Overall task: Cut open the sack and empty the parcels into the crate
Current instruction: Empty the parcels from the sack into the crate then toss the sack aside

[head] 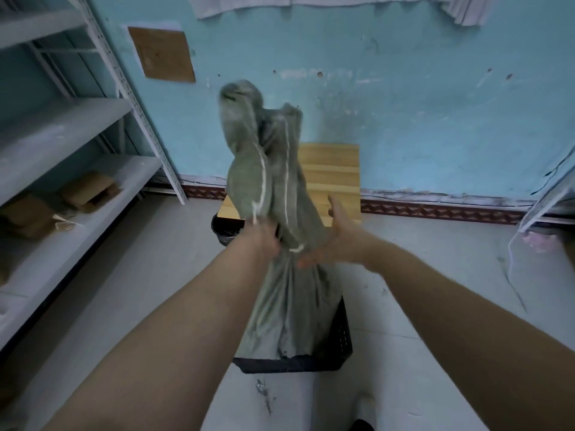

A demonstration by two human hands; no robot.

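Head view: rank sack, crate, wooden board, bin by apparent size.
1. sack
2. wooden board, largely hidden behind the sack
3. crate, mostly covered, so its rank against the board is unsure
4. bin, partly hidden

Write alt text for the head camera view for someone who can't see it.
A person's left hand grips a grey-green woven sack held upended over a black plastic crate on the floor, while the open right hand rests against its side.
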